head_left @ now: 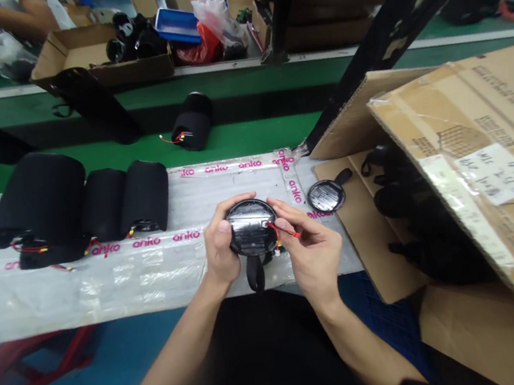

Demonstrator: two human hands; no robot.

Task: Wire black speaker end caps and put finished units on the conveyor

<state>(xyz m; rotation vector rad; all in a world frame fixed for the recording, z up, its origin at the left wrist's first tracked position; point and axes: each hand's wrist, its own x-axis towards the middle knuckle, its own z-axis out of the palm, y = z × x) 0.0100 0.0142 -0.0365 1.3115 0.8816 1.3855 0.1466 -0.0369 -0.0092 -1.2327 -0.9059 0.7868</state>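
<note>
Near the centre of the frame, I hold one round black cap (249,238), tipped so its ribbed face shows, just above the counter (154,282). One strap loop (256,274) hangs from its lower edge, and thin red wires (275,231) come out at its right side, with a small white connector (277,252) below. A second cap (325,196) lies to the right, its strap toward the upper right, so I count two.

At the left of the frame sit at least three dark cylinders (144,196), wire ends showing beneath; whether the leftmost bulk is one or two I cannot tell. One more cylinder (193,121) lies on the green surface (258,137), above centre. One big cardboard box (492,183) leans at the right with dark things packed together, too many to count.

Both forearms rise from the bottom corners and converge. My left hand (220,243) cups the cap's left rim, thumb at the front, fingers curled over the top. My right hand (314,248) bends inward at the right rim, fingers folded, thumb tip over the wires; whether it pinches them or only rests there I cannot tell.
</note>
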